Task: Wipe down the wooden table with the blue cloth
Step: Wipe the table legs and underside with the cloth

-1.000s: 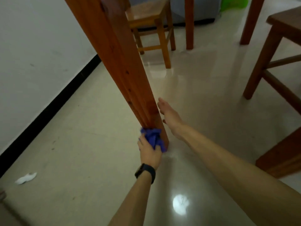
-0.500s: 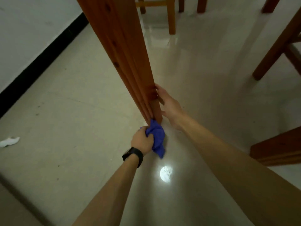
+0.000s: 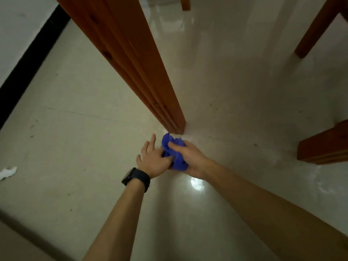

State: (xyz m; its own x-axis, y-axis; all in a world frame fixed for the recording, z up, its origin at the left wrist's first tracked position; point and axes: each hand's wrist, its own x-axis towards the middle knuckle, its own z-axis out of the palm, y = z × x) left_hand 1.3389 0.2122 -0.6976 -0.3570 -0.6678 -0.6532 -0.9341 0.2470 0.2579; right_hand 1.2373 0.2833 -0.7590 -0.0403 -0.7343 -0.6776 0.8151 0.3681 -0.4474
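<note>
The wooden table's leg (image 3: 143, 72) slants down from the top left and meets the pale floor at the middle. Just in front of its foot is the bunched blue cloth (image 3: 175, 153). My right hand (image 3: 192, 157) grips the cloth, with its fingers curled over the top. My left hand (image 3: 152, 159), which wears a black watch, lies beside the cloth on the left. Its fingers are spread out straight and its thumb touches the cloth. The table top is out of view.
Another wooden leg (image 3: 323, 146) stands on the floor at the right, and a chair leg (image 3: 318, 29) is at the upper right. A white scrap (image 3: 7, 172) lies at the far left. A black baseboard (image 3: 28, 59) lines the white wall.
The cloth has passed from my left hand into my right hand. My right hand left the table leg and came down to the cloth. The view tilted further down.
</note>
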